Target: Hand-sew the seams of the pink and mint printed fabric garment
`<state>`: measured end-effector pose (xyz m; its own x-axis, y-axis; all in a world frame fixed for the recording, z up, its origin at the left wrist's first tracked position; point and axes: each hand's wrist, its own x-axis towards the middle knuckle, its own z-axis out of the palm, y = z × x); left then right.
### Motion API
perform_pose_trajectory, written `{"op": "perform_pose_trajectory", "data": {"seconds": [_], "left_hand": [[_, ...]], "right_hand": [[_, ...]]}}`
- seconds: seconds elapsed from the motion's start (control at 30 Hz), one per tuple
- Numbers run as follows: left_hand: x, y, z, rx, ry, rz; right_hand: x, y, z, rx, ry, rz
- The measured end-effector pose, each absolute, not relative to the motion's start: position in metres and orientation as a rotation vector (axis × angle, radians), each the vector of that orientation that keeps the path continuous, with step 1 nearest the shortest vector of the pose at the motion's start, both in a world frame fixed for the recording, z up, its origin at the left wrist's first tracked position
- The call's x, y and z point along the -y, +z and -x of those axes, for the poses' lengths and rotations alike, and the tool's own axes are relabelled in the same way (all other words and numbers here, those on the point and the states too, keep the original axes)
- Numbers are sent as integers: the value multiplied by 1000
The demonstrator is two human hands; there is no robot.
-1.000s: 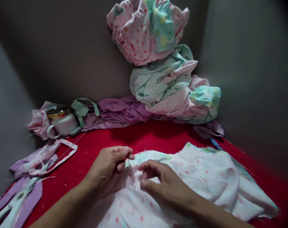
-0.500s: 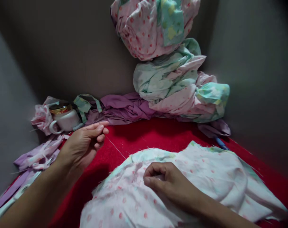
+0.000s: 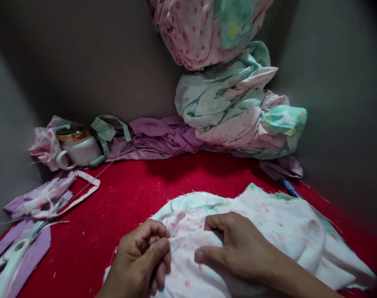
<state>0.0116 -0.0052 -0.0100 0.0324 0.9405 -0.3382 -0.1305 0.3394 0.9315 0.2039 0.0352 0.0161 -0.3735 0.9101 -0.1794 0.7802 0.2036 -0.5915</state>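
Observation:
My left hand point(image 3: 146, 254) is closed in a pinch on a thin needle point(image 3: 166, 223) that points up past the fingertips. It is low over the left part of a white cloth point(image 3: 287, 236) with pink dots and a pale green edge. My right hand point(image 3: 230, 244) rests on the middle of this cloth, thumb and index finger apart; its other fingers are hidden. The cloth lies wrinkled on a red surface point(image 3: 123, 194), its edge frayed.
White-handled scissors point(image 3: 13, 258) lie at the left among purple scraps point(image 3: 30, 258). Behind stand a white mug point(image 3: 81, 151), a purple cloth point(image 3: 166, 134) and a heap of pink and green fabric point(image 3: 225, 99). A blue pen-like object point(image 3: 289, 187) lies at the right.
My left hand has come down and right, from out by the mug to the cloth beside my right hand. My right thumb and index finger have spread apart.

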Motion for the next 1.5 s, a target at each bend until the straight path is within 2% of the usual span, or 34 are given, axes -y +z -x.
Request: {"op": "perform_pose_trajectory", "data": {"seconds": [0.23, 0.43, 0.7, 1.5], "left_hand": [[6, -9, -8, -1170, 1045, -1323], [3, -8, -4, -1188, 938, -1544], [4, -5, -3, -1281, 739, -1800], [3, 1, -5, -1317, 665, -1870]], "right_hand": [[-34, 9, -197, 1856, 1406, 1398], [-38, 11, -196, 1742, 1681, 1438], [-36, 10, -194, 1707, 1694, 1492], [-34, 9, -192, 1613, 1613, 1524]]}}
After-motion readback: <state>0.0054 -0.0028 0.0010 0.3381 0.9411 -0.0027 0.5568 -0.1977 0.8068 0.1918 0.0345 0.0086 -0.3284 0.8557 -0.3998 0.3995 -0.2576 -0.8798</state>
